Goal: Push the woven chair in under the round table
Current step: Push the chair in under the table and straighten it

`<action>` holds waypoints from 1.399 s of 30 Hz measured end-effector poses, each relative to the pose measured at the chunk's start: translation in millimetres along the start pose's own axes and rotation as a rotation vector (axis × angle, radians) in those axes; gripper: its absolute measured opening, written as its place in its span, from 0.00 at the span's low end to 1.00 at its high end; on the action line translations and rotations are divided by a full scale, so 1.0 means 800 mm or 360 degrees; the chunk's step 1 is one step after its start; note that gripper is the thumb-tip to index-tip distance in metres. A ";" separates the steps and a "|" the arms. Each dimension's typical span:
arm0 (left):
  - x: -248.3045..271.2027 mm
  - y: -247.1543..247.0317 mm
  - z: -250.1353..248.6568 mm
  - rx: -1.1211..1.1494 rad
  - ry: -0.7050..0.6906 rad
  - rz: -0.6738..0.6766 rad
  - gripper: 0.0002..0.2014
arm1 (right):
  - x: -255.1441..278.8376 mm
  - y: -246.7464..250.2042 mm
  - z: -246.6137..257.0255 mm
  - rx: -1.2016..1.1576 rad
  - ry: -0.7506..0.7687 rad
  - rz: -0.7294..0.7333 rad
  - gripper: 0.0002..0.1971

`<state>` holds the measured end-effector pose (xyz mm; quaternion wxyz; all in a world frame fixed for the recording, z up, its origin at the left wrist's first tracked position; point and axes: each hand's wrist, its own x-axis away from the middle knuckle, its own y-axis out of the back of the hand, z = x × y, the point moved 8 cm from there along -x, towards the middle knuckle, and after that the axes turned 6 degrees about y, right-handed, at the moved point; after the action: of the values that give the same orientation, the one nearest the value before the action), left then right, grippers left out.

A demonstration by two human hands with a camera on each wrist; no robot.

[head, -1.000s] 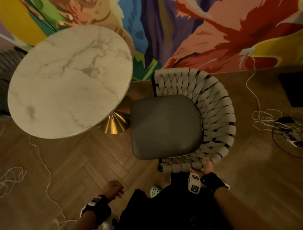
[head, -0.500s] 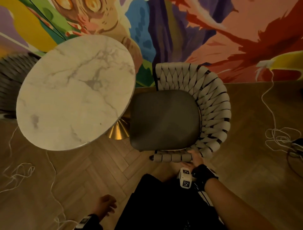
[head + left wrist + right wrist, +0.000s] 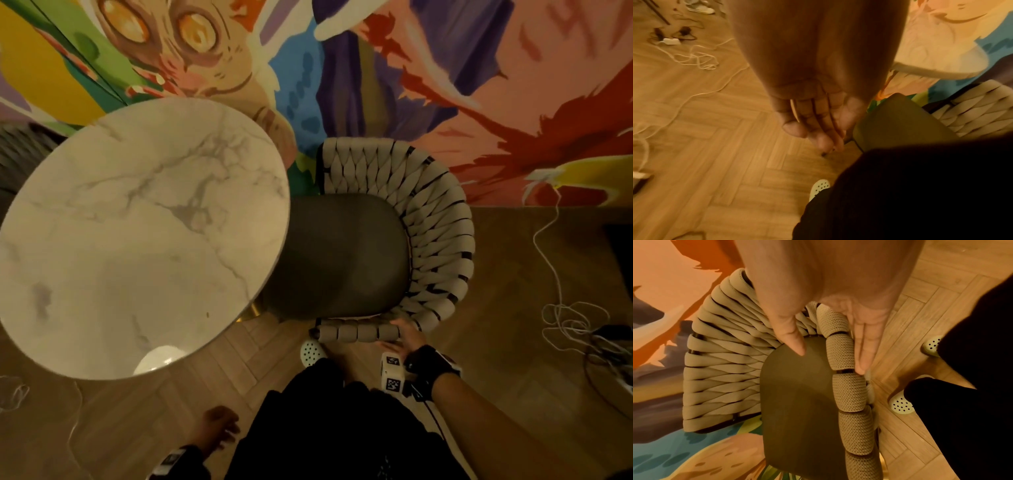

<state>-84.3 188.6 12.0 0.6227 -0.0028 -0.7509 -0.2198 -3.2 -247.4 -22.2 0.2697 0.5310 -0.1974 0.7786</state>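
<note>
The woven chair [image 3: 435, 240] has beige straps and a dark grey seat [image 3: 342, 257]. It stands right of the round marble table [image 3: 137, 233], and the seat's left edge lies under the tabletop. My right hand [image 3: 406, 337] is at the chair's near rim. In the right wrist view the right hand [image 3: 830, 361] straddles that rim [image 3: 840, 350], with straight fingers [image 3: 863, 345] laid along its outer side and the thumb over the seat. My left hand [image 3: 215, 430] hangs relaxed by my leg, and the left hand [image 3: 813, 123] holds nothing.
A painted mural wall [image 3: 445, 85] runs close behind the chair and table. White cables [image 3: 568, 318] lie tangled on the wood floor at the right, more cable [image 3: 13, 390] at the left. The gold table base [image 3: 251, 310] shows under the top. Another dark chair [image 3: 20, 150] stands far left.
The chair has slid left toward the table, and its seat edge now lies under the tabletop. My right hand stayed on the near rim. My left hand dropped lower beside my leg.
</note>
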 end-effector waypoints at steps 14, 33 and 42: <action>-0.044 0.024 -0.149 -0.0276 -0.0140 0.0084 0.10 | -0.026 0.045 0.049 0.0643 -0.0097 0.0092 0.16; -0.013 -0.057 -0.224 0.0006 -0.0082 -0.0002 0.10 | -0.134 0.092 0.399 0.1089 0.0427 -0.0326 0.21; 0.008 -0.085 -0.181 0.0123 0.0068 0.0048 0.08 | -0.165 0.049 0.394 0.1292 0.0408 -0.0269 0.27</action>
<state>30.9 77.4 14.2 0.6415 0.0147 -0.7453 -0.1812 237.6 -492.8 -33.7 0.1241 0.5073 0.2040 0.8280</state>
